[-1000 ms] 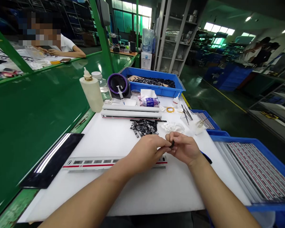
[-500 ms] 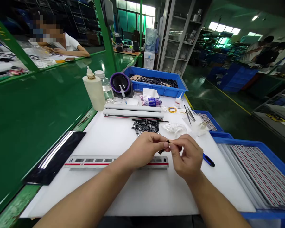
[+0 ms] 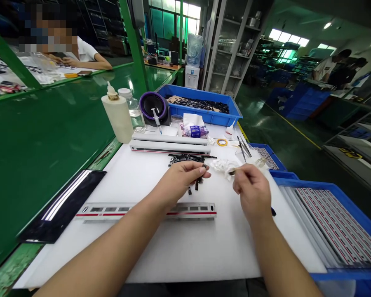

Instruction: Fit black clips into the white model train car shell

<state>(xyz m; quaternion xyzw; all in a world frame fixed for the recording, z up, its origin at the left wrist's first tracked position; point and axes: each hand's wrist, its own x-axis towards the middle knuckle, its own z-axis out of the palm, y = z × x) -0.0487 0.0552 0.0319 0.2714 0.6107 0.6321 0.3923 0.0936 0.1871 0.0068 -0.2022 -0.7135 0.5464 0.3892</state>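
Fingers: While your left hand [image 3: 181,177] hovers over the pile of small black clips [image 3: 187,159], its fingertips are drawn together on a few clips, some dangling below; your right hand [image 3: 252,190] pinches a thin stick-like tool [image 3: 235,171] between thumb and forefinger, its tip toward the clips.

Clips: Taking the near train-car shell [image 3: 148,210] as landmark, the pile lies just beyond it, within your left hand's reach, likely so you can feed parts without stretching.

Near shell: It lies lengthwise across the white mat [image 3: 185,251], window band and red stripe up, under both wrists; neither hand touches it.

Far shells: Two more shells [image 3: 170,145] lie parallel, beyond the clips.

Wipe: A crumpled white tissue [image 3: 224,166] sits beyond the shell's right end, between your two hands.

Right side: A blue tray of striped shells [image 3: 336,225] stands right of the landmark; tweezers [image 3: 243,147] and a yellow tape ring [image 3: 221,142] lie beyond the tissue.

Far end: A squeeze bottle [image 3: 118,117], a clear bottle [image 3: 131,108], a syringe [image 3: 156,119], a tissue pack [image 3: 194,131] and a blue bin of black parts [image 3: 200,106] line the back.

Left side: A glossy black panel [image 3: 62,204] lies left of the shell.

Writing: The tissue pack's label is too small to read.
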